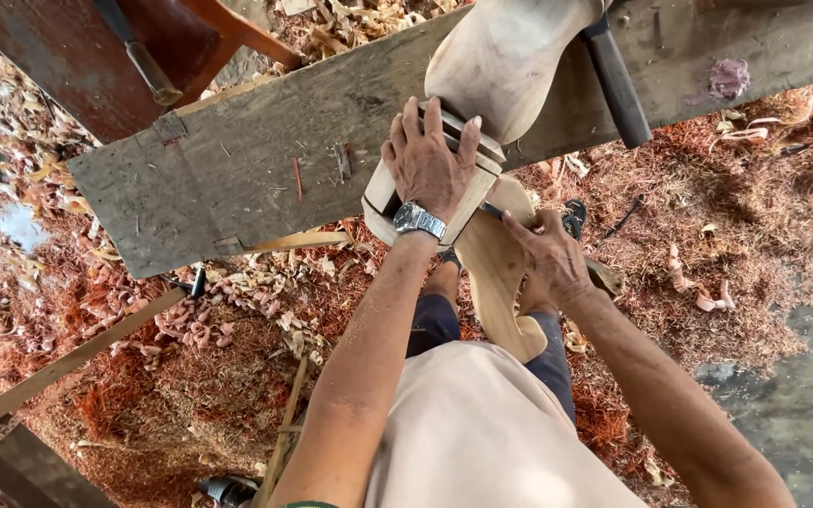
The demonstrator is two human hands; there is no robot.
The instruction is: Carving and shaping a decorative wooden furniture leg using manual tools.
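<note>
Left hand (428,158), fingers spread and pressed flat, bears down on a pale wooden block (390,202) at the near edge of the worn plank bench (237,160); right hand (549,254), fingers curled shut around a dark-handled tool (499,213), works where the block meets the carved pale wood workpiece (496,273), which hangs off the same edge over the person's knees. Risk, as judged: the tool tip sits close to the left wrist and watch (418,221), so a slip could nick it, and easing the downward press could let the block skid off the edge. No containers in view; wood shavings (190,320) lie loose on the ground.
</note>
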